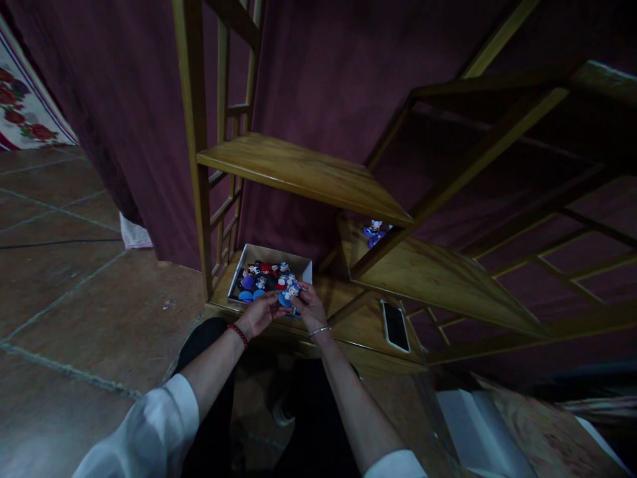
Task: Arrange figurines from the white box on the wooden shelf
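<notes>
A small white-and-blue figurine on a round blue base (288, 295) is held between my two hands, above the near edge of an open box. My left hand (261, 314) has its fingertips at the left side of the blue base. From the right, my right hand (311, 309) grips the figurine with thumb and fingers. The shallow white box (304, 267) stands on the bottom board of a wooden shelf and holds several more small figurines (263, 273), with red, black and blue parts. My hands hide part of its front edge.
A phone (395, 326) lies on the bottom board to the right. Further figurines (374, 232) stand on a middle shelf board (438, 272). Above the box juts an upper board (298, 169), with a wooden post (192, 133) on its left. Behind hangs a dark red curtain (318, 86).
</notes>
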A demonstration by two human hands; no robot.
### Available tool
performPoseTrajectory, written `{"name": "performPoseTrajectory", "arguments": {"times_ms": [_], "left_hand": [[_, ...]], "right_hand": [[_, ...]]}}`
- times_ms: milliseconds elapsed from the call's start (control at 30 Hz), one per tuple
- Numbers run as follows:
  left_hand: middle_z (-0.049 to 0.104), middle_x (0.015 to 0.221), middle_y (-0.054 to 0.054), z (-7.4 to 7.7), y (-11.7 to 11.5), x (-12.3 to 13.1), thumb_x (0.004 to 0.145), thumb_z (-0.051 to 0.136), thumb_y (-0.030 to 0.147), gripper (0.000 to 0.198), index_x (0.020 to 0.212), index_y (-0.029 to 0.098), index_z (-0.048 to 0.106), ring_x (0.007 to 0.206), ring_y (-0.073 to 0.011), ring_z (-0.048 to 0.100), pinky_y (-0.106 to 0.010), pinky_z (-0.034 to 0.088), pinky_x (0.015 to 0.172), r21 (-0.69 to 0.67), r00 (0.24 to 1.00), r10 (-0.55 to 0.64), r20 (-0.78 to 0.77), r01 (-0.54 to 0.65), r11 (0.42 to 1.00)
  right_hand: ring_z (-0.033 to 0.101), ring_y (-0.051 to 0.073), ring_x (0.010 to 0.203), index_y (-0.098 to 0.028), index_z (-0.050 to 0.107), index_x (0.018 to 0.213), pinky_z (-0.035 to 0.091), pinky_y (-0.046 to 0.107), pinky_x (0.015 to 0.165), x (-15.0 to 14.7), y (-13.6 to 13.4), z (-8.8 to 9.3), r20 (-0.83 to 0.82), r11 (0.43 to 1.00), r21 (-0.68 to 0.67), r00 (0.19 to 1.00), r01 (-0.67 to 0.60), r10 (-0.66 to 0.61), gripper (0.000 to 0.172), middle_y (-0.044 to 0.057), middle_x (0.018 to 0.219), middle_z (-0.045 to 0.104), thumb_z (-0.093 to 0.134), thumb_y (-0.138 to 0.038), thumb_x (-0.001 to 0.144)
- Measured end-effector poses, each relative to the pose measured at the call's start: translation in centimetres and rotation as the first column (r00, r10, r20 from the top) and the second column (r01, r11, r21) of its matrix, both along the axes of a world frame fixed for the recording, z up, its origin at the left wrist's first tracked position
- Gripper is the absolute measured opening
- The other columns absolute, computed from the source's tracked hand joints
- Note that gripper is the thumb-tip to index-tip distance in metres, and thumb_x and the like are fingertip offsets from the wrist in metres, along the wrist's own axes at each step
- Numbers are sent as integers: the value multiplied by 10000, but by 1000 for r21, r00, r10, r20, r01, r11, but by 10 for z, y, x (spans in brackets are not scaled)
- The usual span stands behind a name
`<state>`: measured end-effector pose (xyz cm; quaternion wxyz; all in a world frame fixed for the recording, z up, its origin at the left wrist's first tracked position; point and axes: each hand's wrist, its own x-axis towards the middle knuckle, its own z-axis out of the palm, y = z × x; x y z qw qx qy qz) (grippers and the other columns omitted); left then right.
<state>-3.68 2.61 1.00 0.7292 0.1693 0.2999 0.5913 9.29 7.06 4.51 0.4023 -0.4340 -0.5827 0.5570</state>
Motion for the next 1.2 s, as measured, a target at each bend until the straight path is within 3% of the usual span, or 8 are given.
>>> {"name": "performPoseTrajectory", "arguments": {"times_ms": [200,433,633,1200], "left_hand": [[629,877,-93,0,-8,1,766,522,161,213,968,113,566,771,-147,608,-259,476,709,24,999,-7,47,6,1000],[627,911,-80,10,-16,4,752,527,96,240,985,111,584,843,-144,589,-289,455,804,32,994,-13,112,9,999],[624,946,-66,12,-19,3,729,564,93,276,1002,126,587,854,-135,588,-292,430,853,85,990,-61,127,50,995],[626,931,-88,8,-16,2,713,602,197,241,936,106,601,844,-171,602,-294,449,825,148,991,-92,99,77,986]], "right_hand": [[586,147,749,-233,503,1081,478,282,690,4,-10,10,22,998,47,998,-52,51,480,-9,819,643,601,-305,617],[567,137,702,-231,525,1052,482,242,583,9,-17,20,52,995,75,996,-70,66,437,-5,817,625,592,-301,626],[550,125,665,-225,536,988,474,235,576,12,-21,31,89,986,126,991,-106,95,378,-5,791,611,600,-295,621],[552,133,679,-209,506,912,439,270,657,12,-16,40,164,991,111,985,-77,58,321,-23,726,598,592,-241,604]]}}
